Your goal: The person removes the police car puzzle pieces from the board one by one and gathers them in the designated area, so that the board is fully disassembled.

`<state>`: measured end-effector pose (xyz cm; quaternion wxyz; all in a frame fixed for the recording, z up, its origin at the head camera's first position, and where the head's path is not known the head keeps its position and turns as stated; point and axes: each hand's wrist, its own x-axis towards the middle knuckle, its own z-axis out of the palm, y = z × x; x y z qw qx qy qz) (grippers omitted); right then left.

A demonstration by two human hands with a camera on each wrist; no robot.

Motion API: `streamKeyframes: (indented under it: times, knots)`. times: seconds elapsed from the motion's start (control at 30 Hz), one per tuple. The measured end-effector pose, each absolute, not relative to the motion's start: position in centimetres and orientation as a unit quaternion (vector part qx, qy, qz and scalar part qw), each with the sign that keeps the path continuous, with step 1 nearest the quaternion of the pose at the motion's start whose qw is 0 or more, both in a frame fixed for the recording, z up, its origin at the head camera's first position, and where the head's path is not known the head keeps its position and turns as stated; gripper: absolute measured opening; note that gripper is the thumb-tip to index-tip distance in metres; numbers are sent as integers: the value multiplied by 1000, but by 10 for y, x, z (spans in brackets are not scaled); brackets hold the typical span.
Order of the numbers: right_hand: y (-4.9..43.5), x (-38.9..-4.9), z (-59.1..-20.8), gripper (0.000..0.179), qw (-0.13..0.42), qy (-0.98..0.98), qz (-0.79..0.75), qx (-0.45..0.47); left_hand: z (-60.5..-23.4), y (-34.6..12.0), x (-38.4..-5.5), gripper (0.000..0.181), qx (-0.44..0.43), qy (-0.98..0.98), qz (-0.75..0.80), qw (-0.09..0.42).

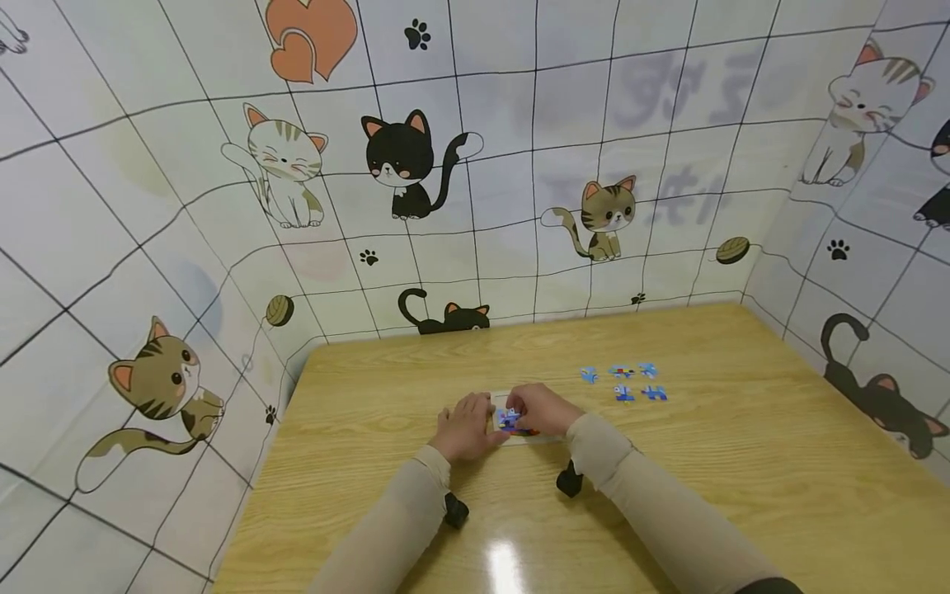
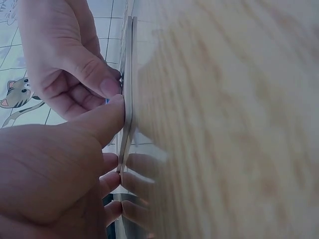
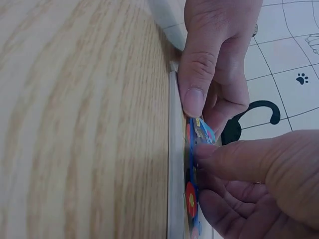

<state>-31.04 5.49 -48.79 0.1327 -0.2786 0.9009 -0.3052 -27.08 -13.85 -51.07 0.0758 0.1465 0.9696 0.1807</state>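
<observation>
A flat jigsaw board (image 1: 499,402) with a pale rim lies on the table between both hands. Assembled pieces (image 3: 191,199) show blue and red print on it. The left hand (image 1: 466,425) rests at the board's left side, fingers stretched out on the table and thumb (image 3: 195,99) by the near edge. Over the picture area, the right hand (image 1: 545,410) pinches a blue jigsaw piece (image 3: 206,130) between thumb and curled fingers. That piece tilts up from the board, close by the left thumb. The right fingers hide part of it.
Several loose blue jigsaw pieces (image 1: 623,393) lie in two rough rows to the right beyond the board. The wooden table (image 1: 371,388) meets a cat-print wall covering (image 1: 505,272) at the back and sides. Black wrist cameras (image 1: 569,479) hang below both sleeves.
</observation>
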Motion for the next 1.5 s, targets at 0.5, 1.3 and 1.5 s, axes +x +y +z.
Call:
streamKeyframes:
  times: [0.5, 1.3, 1.5]
  knots:
    - [105, -319, -486, 27, 71, 906, -306, -283, -508, -137, -267, 61, 134, 970, 183, 84]
    - [185, -334, -493, 25, 75, 930, -264, -243, -513, -137, -267, 58, 141, 967, 195, 88]
    - [190, -335, -490, 25, 74, 935, -254, -238, -511, -137, -268, 57, 143, 967, 194, 83]
